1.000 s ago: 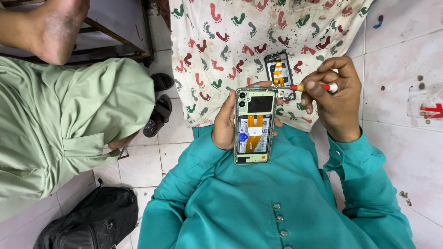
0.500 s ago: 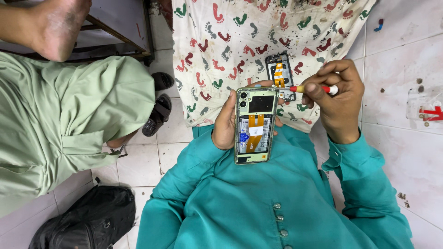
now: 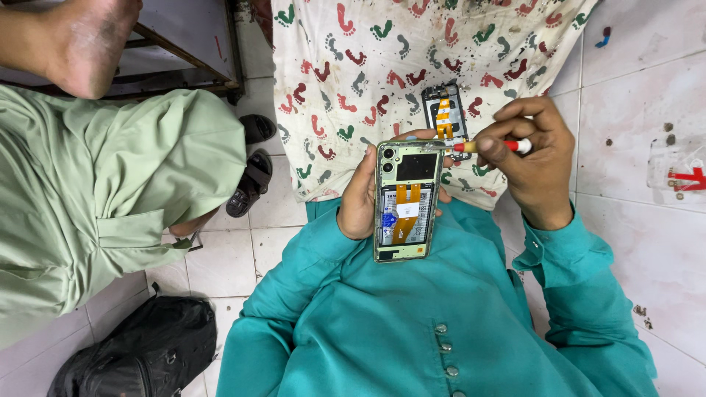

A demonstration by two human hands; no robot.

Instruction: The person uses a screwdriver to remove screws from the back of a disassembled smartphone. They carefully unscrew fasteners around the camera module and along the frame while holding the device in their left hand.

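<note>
My left hand (image 3: 359, 198) grips an opened phone (image 3: 403, 200) with its back cover off, showing a pale green frame, a black shield and orange flex cables. My right hand (image 3: 535, 158) holds a small screwdriver (image 3: 494, 146) with a red, yellow and white handle. Its metal tip touches the phone's upper right edge. Just beyond the phone, another opened phone (image 3: 445, 110) lies on a white cloth (image 3: 382, 59) printed with coloured footprints. My teal sleeves fill the lower part of the view.
Another person in pale green clothes (image 3: 95, 184) sits at the left, a bare foot (image 3: 92, 40) above. A dark sandal (image 3: 250, 180) and a black bag (image 3: 140, 353) lie on the white tiled floor. A clear packet with red parts (image 3: 680, 173) lies at right.
The view has shifted slightly. Both hands, the phone and the screwdriver stay in nearly the same pose.
</note>
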